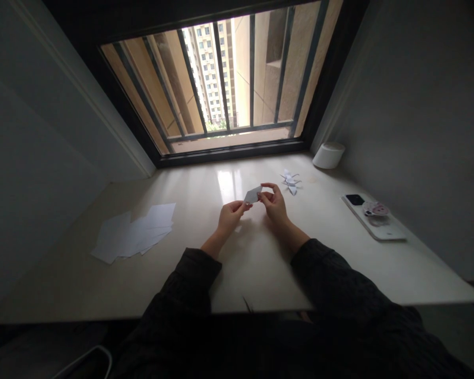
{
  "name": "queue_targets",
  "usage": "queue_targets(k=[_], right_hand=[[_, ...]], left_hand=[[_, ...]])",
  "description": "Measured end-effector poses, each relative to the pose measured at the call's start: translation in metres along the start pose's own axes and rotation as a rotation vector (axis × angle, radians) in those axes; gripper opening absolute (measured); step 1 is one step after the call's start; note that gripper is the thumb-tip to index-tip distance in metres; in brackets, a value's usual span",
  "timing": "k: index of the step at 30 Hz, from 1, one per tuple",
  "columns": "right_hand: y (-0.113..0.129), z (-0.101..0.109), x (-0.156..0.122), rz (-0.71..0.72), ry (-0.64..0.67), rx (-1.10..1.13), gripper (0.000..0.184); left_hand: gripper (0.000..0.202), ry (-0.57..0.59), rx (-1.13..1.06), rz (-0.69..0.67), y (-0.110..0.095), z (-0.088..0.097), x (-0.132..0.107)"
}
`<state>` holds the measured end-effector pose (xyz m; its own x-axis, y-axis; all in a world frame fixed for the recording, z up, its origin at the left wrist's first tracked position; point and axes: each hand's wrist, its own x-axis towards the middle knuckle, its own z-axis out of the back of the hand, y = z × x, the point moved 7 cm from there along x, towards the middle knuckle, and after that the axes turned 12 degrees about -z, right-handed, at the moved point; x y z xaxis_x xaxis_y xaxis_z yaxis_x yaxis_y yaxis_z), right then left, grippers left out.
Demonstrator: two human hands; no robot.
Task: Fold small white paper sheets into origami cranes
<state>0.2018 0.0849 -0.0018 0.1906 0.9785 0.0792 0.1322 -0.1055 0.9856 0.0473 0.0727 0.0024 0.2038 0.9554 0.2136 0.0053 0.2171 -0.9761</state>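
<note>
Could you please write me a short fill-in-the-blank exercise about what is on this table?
The left hand and right hand hold a folded white paper ____ the tabletop. An origami crane lies beyond the ____ hand. Loose white paper sheets lie to the ____ of the hands. A smartphone lies face ____ on the tabletop.

Missing words: above; right; left; down.

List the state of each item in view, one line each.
Folded white paper: held in the air between both hands.
Left hand: pinching the paper's left end.
Right hand: pinching its right end.
Folded paper figure: resting on desk.
Loose white paper sheets: overlapping, flat.
Phone: lying back-up.
</note>
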Motion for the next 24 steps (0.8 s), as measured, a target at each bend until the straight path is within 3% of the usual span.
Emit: queue_targets(k=[4, 10, 18, 24], right_hand=[[0.015, 0.002, -0.006, 0.134, -0.021, -0.155, 0.035], [0.035, -0.019, -0.025, 0.354, 0.115, -0.524, 0.033], [0.032, -0.022, -0.024, 0.309, 0.132, -0.447, 0.033], [0.031, -0.021, -0.024, 0.313, 0.107, -0.481, 0.026]], left_hand=[[0.04, -0.02, 0.054, -0.064, -0.007, 0.002, 0.0], [0.037, -0.03, 0.156, -0.146, -0.013, 0.005, 0.0], [0.038, -0.241, 0.0, -0.065, -0.005, 0.018, 0.002], [0.044, -0.244, -0.092, -0.025, 0.005, 0.017, 0.003]])
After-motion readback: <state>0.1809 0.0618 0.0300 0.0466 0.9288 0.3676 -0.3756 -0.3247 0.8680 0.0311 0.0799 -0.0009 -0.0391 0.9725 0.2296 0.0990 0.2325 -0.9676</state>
